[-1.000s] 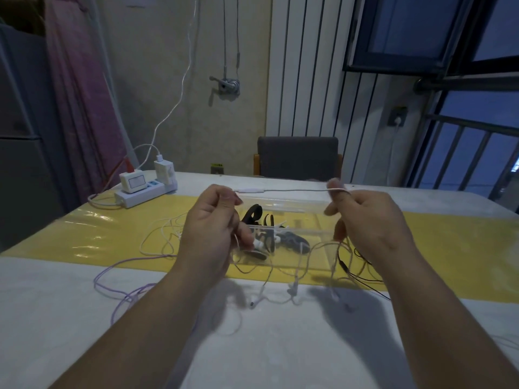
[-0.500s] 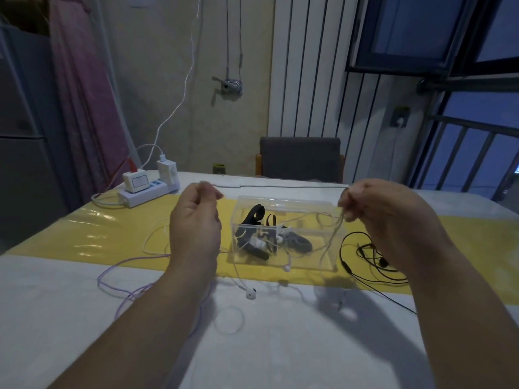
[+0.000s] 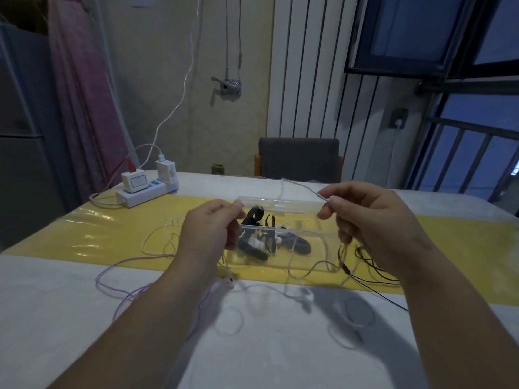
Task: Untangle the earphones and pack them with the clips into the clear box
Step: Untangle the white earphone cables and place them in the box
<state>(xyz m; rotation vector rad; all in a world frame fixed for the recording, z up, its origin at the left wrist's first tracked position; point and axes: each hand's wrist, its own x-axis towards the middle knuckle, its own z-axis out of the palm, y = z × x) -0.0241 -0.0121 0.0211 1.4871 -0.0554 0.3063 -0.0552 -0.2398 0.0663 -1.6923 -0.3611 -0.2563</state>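
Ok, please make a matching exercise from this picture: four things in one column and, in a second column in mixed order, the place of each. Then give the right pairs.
Things
1. black clips
2. purple cable
3. power strip
4. white cable

Places
A. at the far left edge of the table
B. inside the clear box
C. lying on the near left part of the table
D. held up between the left hand and the right hand

Pairs: 1-B, 2-C, 3-A, 4-D
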